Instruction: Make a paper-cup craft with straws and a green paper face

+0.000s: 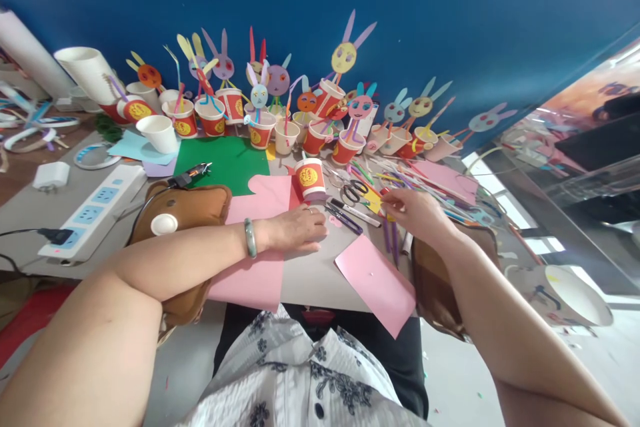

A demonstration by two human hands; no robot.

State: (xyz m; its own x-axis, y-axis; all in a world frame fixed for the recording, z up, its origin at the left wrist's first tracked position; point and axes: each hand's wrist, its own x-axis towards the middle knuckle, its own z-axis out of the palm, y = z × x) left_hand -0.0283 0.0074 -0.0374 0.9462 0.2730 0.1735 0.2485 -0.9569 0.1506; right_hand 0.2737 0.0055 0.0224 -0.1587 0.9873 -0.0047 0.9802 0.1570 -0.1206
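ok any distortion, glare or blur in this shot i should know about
Head view: the left arm looms large and the white tub looks stretched, likely wide-lens distortion; head view: the floor at right is pale and bright; head view: the printed cup's emblem shows, but its fine details don't.

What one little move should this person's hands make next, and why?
I'd probably have the right hand pick up one of the purple strips: its bent fingers are right beside them, though I can't tell whether they already pinch something. The left hand lies near the red-and-gold cup, apparently holding nothing.
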